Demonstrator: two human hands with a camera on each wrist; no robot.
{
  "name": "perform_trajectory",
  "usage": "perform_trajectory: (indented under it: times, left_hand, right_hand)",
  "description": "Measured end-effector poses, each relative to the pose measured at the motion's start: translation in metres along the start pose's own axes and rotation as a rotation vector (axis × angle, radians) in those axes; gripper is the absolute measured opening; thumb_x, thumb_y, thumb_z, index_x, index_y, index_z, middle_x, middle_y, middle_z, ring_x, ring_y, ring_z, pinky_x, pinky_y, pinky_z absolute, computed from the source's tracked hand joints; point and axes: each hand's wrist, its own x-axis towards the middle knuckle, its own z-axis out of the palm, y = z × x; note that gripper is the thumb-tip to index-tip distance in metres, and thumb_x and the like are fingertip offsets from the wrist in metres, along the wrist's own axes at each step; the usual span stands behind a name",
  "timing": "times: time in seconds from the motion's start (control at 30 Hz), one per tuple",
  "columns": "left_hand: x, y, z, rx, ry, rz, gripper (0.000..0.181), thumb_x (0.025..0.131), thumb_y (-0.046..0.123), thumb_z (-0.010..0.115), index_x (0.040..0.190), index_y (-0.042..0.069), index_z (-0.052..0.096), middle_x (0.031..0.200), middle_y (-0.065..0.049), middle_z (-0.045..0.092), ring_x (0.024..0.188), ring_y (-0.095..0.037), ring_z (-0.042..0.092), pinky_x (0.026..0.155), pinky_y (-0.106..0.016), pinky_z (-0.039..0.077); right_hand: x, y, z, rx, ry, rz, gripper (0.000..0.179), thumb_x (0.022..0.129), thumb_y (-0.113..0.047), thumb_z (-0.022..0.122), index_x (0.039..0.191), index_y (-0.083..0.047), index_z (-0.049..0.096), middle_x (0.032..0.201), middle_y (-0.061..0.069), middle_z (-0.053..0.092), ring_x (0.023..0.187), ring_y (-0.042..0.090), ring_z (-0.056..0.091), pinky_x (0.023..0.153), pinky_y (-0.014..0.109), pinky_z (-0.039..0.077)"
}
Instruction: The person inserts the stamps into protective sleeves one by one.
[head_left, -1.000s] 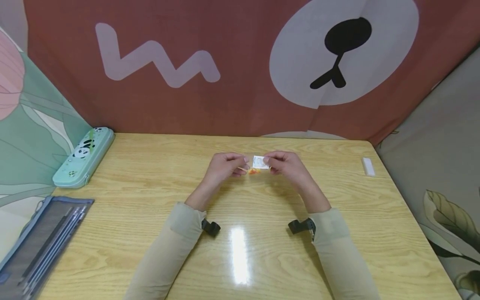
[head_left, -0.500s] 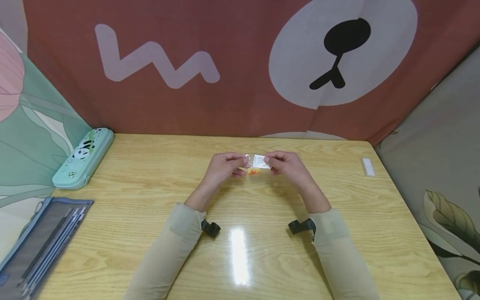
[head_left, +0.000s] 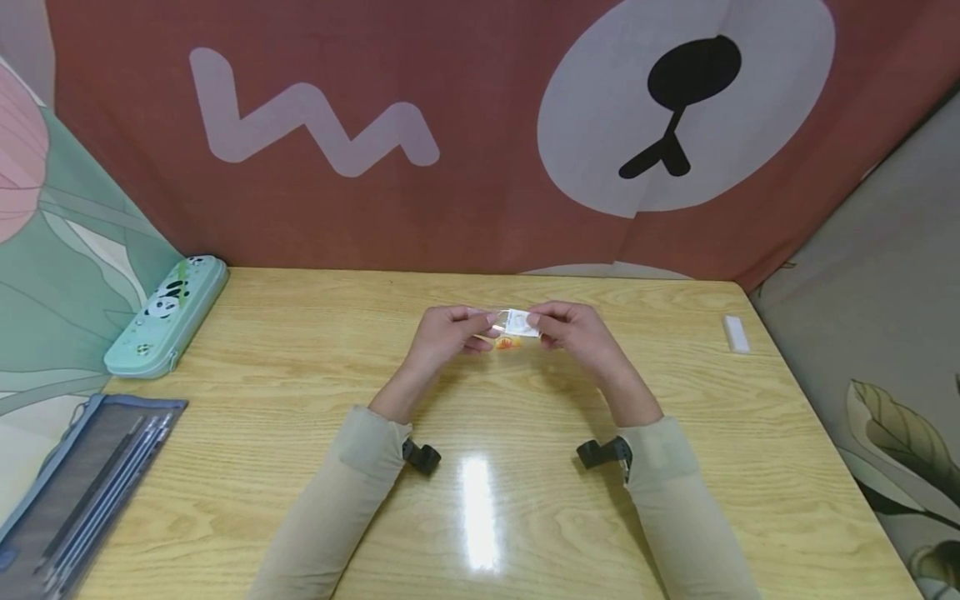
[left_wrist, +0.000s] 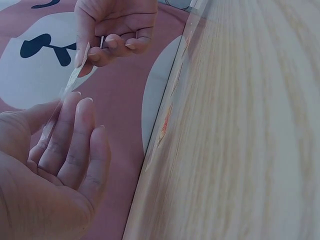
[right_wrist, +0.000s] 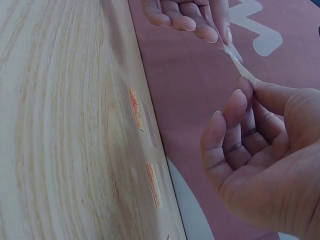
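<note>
Where fingers (head_left: 555, 309) pinch it, the white slip (head_left: 519, 323) seems faintly printed.

The left hand (head_left: 452, 329) and right hand (head_left: 573, 329) pinch opposite ends of a small packet (head_left: 519, 322), white toward the right, clear toward the left. An orange label (head_left: 507, 342) shows just below it. On the worktop (head_left: 300, 367), a green panda case (head_left: 167, 317) sits at the far left, a mesh pouch (head_left: 142, 401) of slim rods (head_left: 108, 500) nearer, and a white block (head_left: 737, 333) at the far right. Behind hangs a red cloth (head_left: 480, 217).
</note>
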Motion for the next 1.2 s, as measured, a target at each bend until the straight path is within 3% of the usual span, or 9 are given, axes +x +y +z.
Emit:
perform_trajectory:
  times: [0.17,0.33,0.67,0.93,1.2]
  left_hand:
    - [0.0001,-0.0002,0.0003,0.014,0.003,0.006,0.024,0.094,0.022,0.074,0.101,-0.001,0.077,0.088,-0.012,0.079,0.064,-0.009,0.073,0.087,-0.052,0.062]
    - [-0.0003,-0.0002,0.0003,0.018,-0.002,-0.001,0.024,0.093,0.024,0.075,0.096,0.001,0.078,0.077,0.000,0.077,0.065,-0.009,0.073,0.087,-0.053,0.062]
    - [-0.0009,0.0006,0.0000,0.010,-0.003,0.004,0.026,0.093,0.024,0.075,0.104,0.001,0.078,0.081,-0.004,0.079,0.065,-0.010,0.073,0.086,-0.052,0.062]
    - [-0.0030,0.0036,-0.0019,0.044,-0.010,0.010,0.035,0.093,0.028,0.076,0.105,-0.005,0.076,0.075,0.002,0.077,0.066,-0.010,0.073,0.088,-0.055,0.061]
    - [-0.0022,0.0021,-0.0020,0.046,-0.008,0.010,0.032,0.091,0.029,0.077,0.097,-0.002,0.078,0.075,0.000,0.077,0.066,-0.012,0.073,0.086,-0.053,0.062]
  right_hand:
    - [-0.0008,-0.0009,-0.0005,0.009,-0.004,-0.004,0.030,0.101,-0.021,0.064,0.120,0.002,0.068,0.082,0.001,0.061,0.073,0.015,0.059,0.075,0.030,0.057]
    - [-0.0004,0.0001,-0.0001,0.003,0.002,0.004,0.030,0.102,-0.021,0.063,0.120,0.002,0.068,0.081,-0.004,0.061,0.073,0.015,0.059,0.073,0.027,0.057]
    - [0.0018,0.0034,0.0003,-0.018,0.004,0.019,0.031,0.102,-0.021,0.062,0.121,0.004,0.068,0.085,-0.003,0.062,0.075,0.014,0.058,0.074,0.025,0.056]
    - [0.0032,0.0035,0.0012,-0.043,0.006,0.009,0.032,0.102,-0.021,0.062,0.118,0.006,0.069,0.108,0.005,0.066,0.078,0.013,0.059,0.073,0.020,0.055]
    - [0.0017,0.0021,0.0018,-0.034,0.005,0.000,0.031,0.102,-0.020,0.061,0.121,0.004,0.068,0.094,-0.001,0.064,0.075,0.013,0.058,0.072,0.023,0.056]
